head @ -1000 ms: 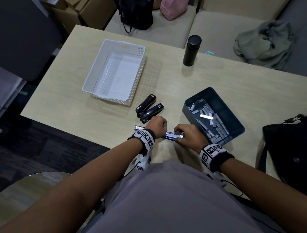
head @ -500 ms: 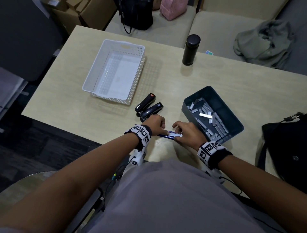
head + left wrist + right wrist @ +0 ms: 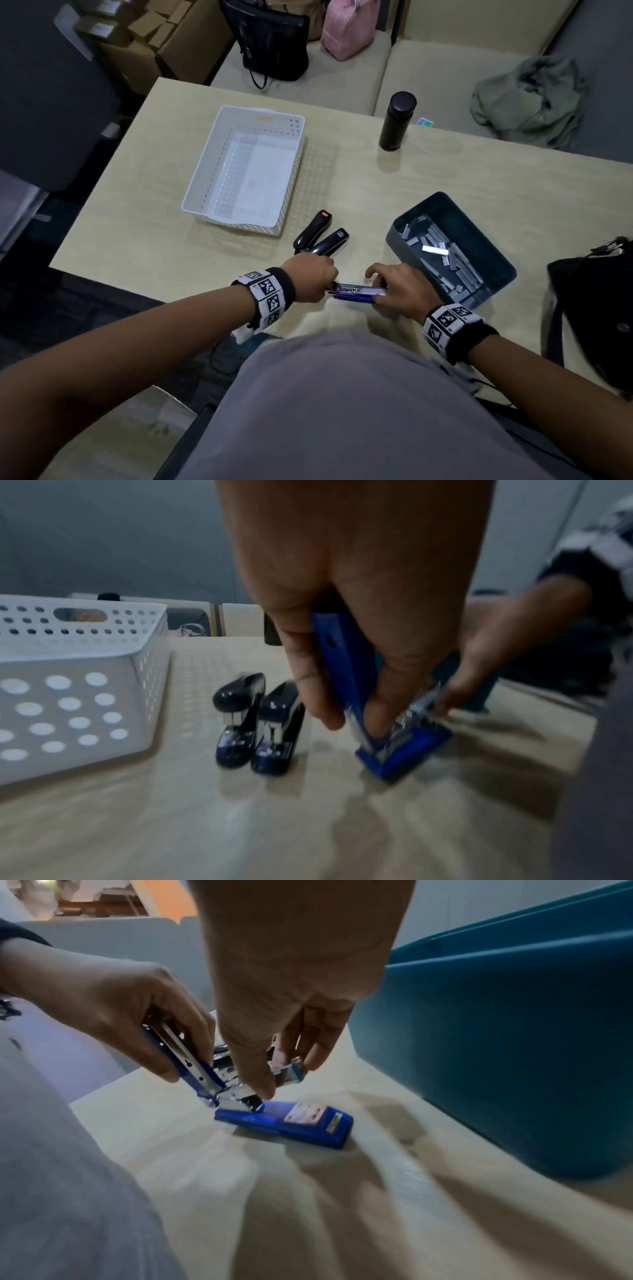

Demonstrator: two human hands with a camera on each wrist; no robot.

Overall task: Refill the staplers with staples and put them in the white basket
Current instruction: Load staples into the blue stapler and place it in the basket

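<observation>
A blue stapler lies hinged open near the table's front edge. My left hand grips its raised blue cover, fingers curled round it. My right hand pinches the metal staple rail between thumb and fingers, above the blue base. Two black staplers lie side by side just beyond my left hand, closed. The white basket stands further back left with nothing in it. A dark teal bin holding several staple strips sits right of my right hand.
A black bottle stands at the table's far edge. A black bag rests at the right edge. The teal bin's wall is close beside my right hand. Beyond the table, bags and a jacket lie on a couch.
The stapler's cover lay flat, sticking out past my left wrist; my left hand has swung it up toward the base. My right hand's fingers have spread along the rail.
</observation>
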